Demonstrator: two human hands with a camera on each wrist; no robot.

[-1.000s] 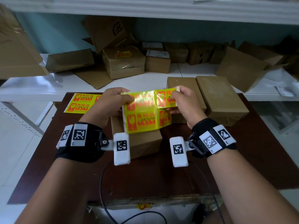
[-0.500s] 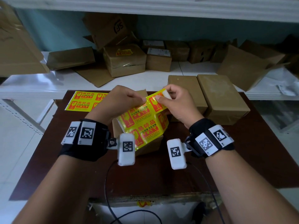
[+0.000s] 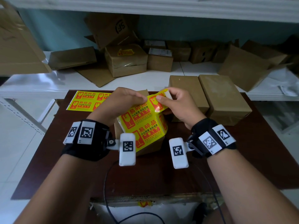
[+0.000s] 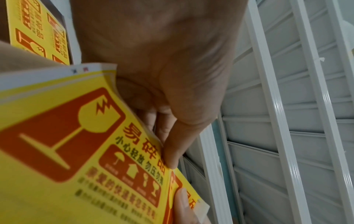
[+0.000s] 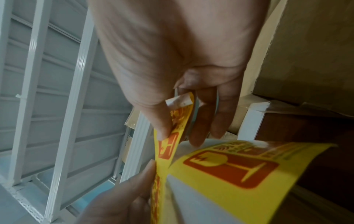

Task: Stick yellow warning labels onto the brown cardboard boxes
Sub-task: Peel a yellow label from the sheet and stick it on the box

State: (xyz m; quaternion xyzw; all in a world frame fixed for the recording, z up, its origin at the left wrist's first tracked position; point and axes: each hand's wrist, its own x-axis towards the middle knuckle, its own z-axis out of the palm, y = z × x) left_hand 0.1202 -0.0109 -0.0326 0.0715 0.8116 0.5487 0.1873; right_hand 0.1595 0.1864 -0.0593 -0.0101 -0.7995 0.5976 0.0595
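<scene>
A yellow label sheet [image 3: 144,126] with red fragile marks hangs above a small brown box [image 3: 150,147] at the table's middle. My left hand [image 3: 127,101] pinches the sheet's upper edge between thumb and fingers [image 4: 170,153]. My right hand [image 3: 174,104] pinches the top right label [image 3: 156,102], which curls up off the white backing [image 5: 180,125]. Two brown boxes [image 3: 208,94] lie side by side to the right on the table. In the right wrist view the sheet [image 5: 229,166] bends below the fingers.
A second label sheet [image 3: 87,101] lies flat at the table's far left corner. The white shelf [image 3: 48,88] behind carries several cardboard boxes, one [image 3: 127,59] bearing a yellow label. A black cable [image 3: 106,183] runs over the table's near edge.
The sheet has tilted and dropped lower toward the small box. My hands have come closer together, and the right one now peels a corner label away.
</scene>
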